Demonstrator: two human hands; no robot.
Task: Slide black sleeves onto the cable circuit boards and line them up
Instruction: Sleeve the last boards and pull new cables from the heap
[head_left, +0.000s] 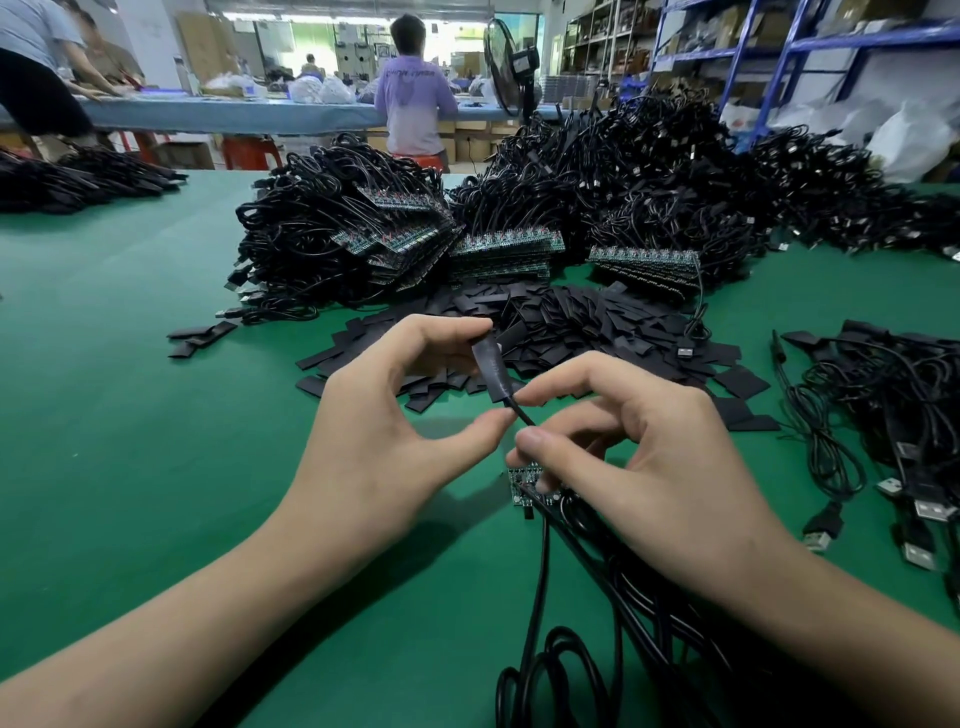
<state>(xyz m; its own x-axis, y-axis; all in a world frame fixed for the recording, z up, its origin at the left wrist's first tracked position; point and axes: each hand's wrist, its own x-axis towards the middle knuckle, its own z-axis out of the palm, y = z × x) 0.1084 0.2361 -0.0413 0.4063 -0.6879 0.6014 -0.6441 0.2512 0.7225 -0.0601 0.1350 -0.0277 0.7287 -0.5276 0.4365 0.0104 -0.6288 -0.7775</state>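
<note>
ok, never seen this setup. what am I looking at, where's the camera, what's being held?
No machine here: one picture from a camera worn on a person's head, looking down at their two bare hands. The left hand pinches a flat black sleeve between finger and thumb. The right hand pinches the thin black cable that comes out of the sleeve's lower end; a small green circuit board shows under its fingers. On the green table lie a heap of loose black sleeves and, behind it, stacked cable bundles with bare circuit boards.
</note>
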